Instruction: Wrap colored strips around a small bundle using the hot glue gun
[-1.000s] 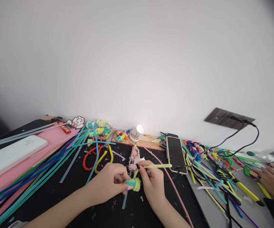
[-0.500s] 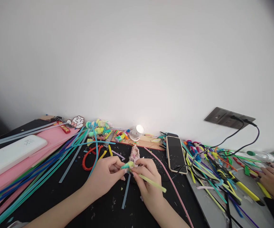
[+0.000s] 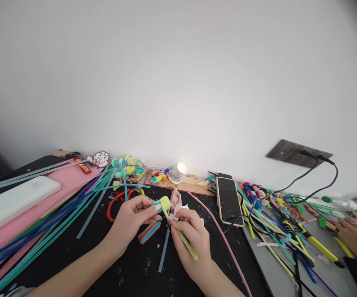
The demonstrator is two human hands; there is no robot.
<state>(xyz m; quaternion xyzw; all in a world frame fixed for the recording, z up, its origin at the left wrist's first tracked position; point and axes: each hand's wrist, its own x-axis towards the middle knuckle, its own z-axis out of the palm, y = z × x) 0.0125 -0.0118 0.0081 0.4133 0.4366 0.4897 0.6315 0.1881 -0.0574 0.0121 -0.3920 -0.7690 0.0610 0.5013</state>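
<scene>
My left hand [image 3: 135, 218] pinches a small bundle of blue and teal pipe cleaner, with a yellow-green one [image 3: 165, 203] wound in loops round its right end. The loose tail of that yellow-green pipe cleaner [image 3: 188, 246] passes between the thumb and fingers of my right hand [image 3: 193, 235], which is closed on it. Below my left fingers shows a short orange, white and blue bundle [image 3: 149, 233]; how it is held is partly hidden. A pinkish-white object [image 3: 176, 200] stands just behind my hands.
Red-handled scissors [image 3: 113, 208] lie behind my left hand. Long pipe cleaners [image 3: 57, 222] and a white power bank [image 3: 20, 202] are at the left. A paper cup [image 3: 178, 172] stands by the wall. A phone [image 3: 229, 201], pliers [image 3: 320, 247] and another person's hand [image 3: 356, 239] are at the right.
Both hands have turned slightly. The yellow-green loops now stand higher and more exposed, and the orange, white and blue bundle has come into view below my left hand. The tail points more steeply down.
</scene>
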